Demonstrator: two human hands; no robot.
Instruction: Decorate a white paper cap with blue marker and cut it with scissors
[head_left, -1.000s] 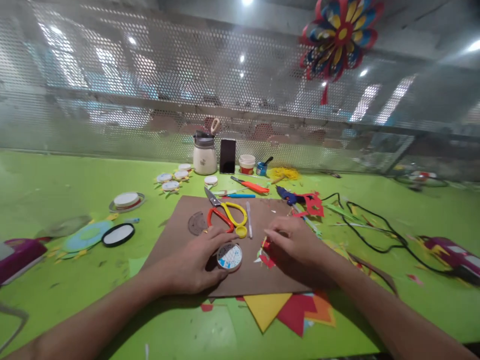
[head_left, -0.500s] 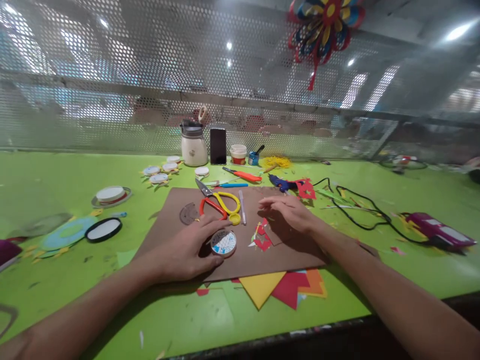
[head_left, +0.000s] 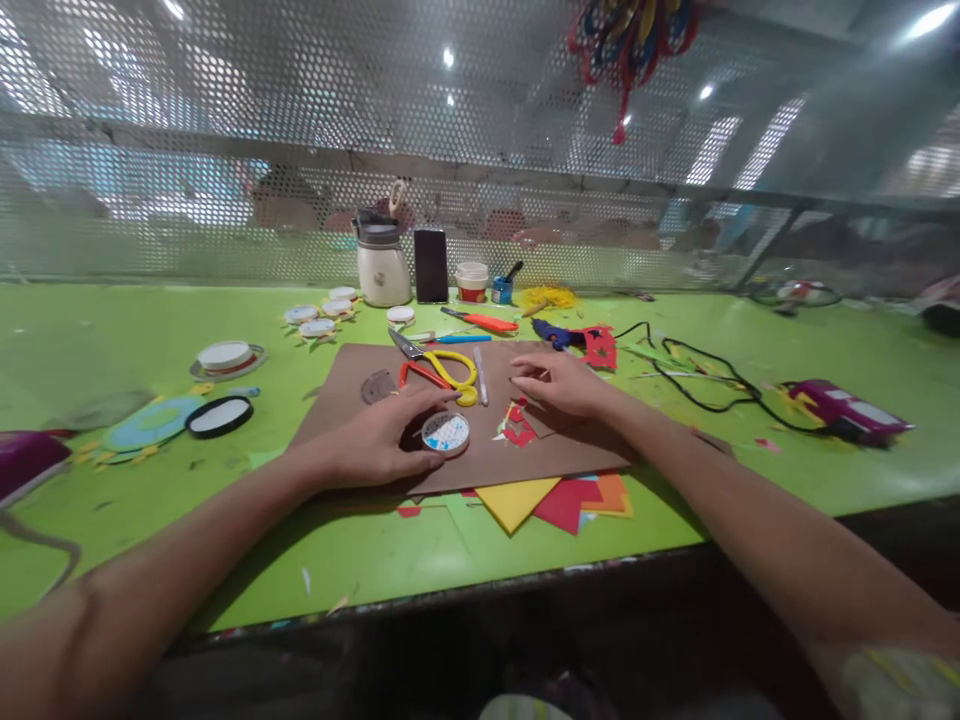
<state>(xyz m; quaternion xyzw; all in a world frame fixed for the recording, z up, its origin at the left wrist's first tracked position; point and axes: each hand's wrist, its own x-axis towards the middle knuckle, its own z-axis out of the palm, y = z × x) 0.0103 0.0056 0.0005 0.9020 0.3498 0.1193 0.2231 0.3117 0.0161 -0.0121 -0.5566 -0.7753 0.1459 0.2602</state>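
My left hand (head_left: 382, 440) curls around a small round disc (head_left: 445, 433) with a blue and white face, which lies on a brown cardboard sheet (head_left: 495, 460). Thumb and fingers touch the disc's left side. My right hand (head_left: 559, 384) hovers low over the cardboard with its fingers loosely stretched towards the left, holding nothing. Just below its fingertips lie small red paper scraps (head_left: 517, 430). A pen (head_left: 480, 376) and scissors with yellow and orange handles (head_left: 439, 372) lie on the cardboard just beyond both hands.
Yellow, red and orange paper sheets (head_left: 555, 500) stick out under the cardboard's near edge. A jar (head_left: 382, 265), phone (head_left: 430, 265), paint pots, a utility knife (head_left: 484, 321) and a glue gun (head_left: 555, 335) with black cable (head_left: 712, 385) lie behind. Round lids (head_left: 217, 416) sit left.
My right hand has lifted off the red scraps and moved away from me, opening out. The left hand stays on the disc. The view has pulled back and down, showing the table's near edge.
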